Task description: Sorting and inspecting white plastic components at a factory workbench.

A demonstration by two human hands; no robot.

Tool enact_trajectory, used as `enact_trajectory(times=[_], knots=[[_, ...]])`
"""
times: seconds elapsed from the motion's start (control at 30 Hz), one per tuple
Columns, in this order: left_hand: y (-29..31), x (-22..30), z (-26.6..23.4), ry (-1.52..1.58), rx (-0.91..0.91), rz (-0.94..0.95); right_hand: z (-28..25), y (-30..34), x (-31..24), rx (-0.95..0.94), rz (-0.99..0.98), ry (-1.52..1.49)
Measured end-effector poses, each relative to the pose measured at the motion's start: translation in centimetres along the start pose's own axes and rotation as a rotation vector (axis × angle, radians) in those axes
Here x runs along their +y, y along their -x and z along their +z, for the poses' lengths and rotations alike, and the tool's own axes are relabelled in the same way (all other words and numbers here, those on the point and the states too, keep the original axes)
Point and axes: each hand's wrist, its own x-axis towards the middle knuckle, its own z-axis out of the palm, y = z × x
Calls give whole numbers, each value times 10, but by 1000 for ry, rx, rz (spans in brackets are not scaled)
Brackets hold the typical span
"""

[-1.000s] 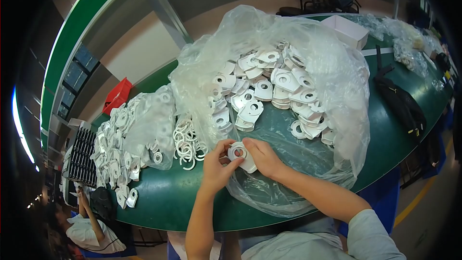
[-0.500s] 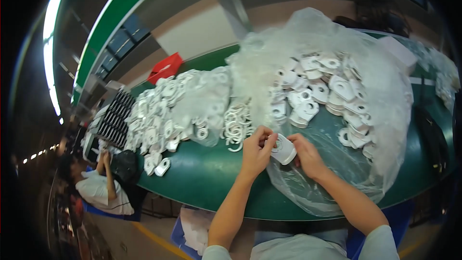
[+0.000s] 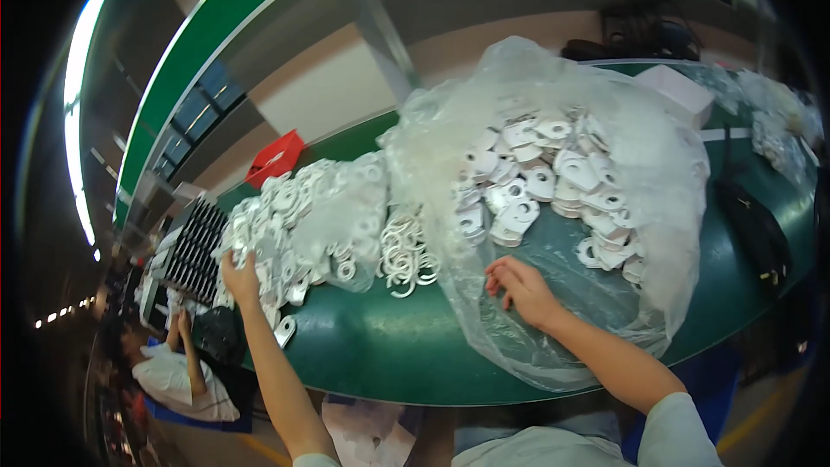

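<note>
White parts at a green surface (image 3: 415, 363), with the clear bag (image 3: 670, 207) as landmark. The left hand (image 3: 240, 278) was well to the left of the bag, its fingers against the near left end of the heap (image 3: 281, 238); whether its grip was closed on a part could not be told, as white pieces crowded the fingertips. The right hand (image 3: 527, 296) hung over the near part of the bag, its grip loosely curled and apparently holding nothing. White parts (image 3: 519, 218) lay inside the bag, the heap to its left, and the rings (image 3: 406, 251) just beside its left edge, between it and the heap.

Possible faults: a loose part (image 3: 285, 330), left of the bag and close to the left forearm, might have been swept toward the person by a careless withdrawal of that arm. The heap, being piled unevenly, might have slid if pressed, carrying pieces toward the bag and among the rings. The bag's thin film might have snagged on the right fingers and dragged its contents.

Compared with half a second earlier, when both hands held one part over the bag's near left side, the hands had separated: the left had travelled to the heap, while the right had remained over the bag, without the part.
</note>
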Motion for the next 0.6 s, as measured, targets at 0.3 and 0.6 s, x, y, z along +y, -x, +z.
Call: enact_trajectory(times=[0.3, 0.6], knots=[[145, 112, 64, 158, -347, 77, -12, -3, -3, 182, -164, 269], [156, 77, 77, 224, -174, -9, -39, -25, -25, 446, -208, 1006]])
